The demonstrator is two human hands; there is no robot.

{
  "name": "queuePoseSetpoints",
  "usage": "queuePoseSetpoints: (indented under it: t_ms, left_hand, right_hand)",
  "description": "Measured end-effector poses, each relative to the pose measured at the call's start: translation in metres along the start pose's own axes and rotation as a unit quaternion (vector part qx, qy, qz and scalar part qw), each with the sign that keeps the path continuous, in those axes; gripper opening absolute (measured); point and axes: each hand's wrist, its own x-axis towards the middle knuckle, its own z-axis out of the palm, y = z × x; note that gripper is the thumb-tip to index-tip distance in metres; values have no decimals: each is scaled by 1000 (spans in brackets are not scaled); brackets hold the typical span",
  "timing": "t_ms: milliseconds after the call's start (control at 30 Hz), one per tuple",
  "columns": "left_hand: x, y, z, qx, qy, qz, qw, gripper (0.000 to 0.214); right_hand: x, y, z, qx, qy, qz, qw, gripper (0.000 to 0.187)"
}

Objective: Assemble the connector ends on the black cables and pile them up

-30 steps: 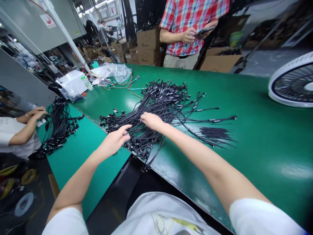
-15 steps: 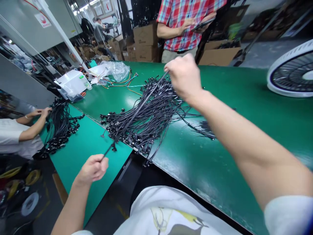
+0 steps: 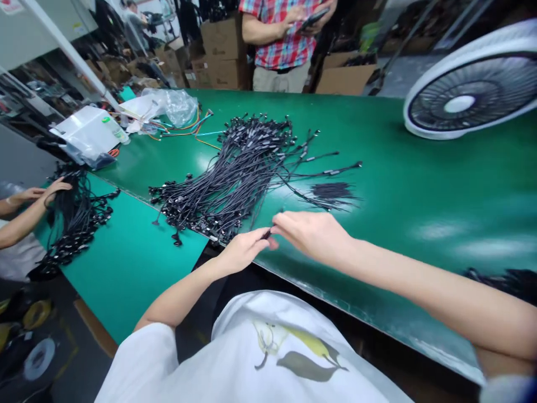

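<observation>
Mat edge (image 3: pixel 377 313), L hand (image 3: pixel 243 252), prob. plug (image 3: pixel 265 234)

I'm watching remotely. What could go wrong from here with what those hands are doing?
The small black cable end pinched by the left hand, beside the right hand, is thin and could slip from the grip. The black cable pile looks tangled, so pulling one lead might drag others. Connectors at its near side sit close to the edge of the green bench and might drop off.
</observation>
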Motion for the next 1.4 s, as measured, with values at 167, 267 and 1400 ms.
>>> queuePoseSetpoints:
  t_ms: [167, 267, 1400]
  left_hand:
    - [7, 9, -5, -314, -41, -105, 943, 21]
    - [9, 17, -23, -471, 10, -133, 872, 17]
    - [21, -20, 47, -286, 30, -97, 953, 57]
  right_hand:
    - [-21, 70, -9, 192, -14, 49, 980, 32]
    - [-41, 103, 3, 231, 29, 113, 966, 34]
    - [2, -1, 76, 731, 204, 301, 577, 43]
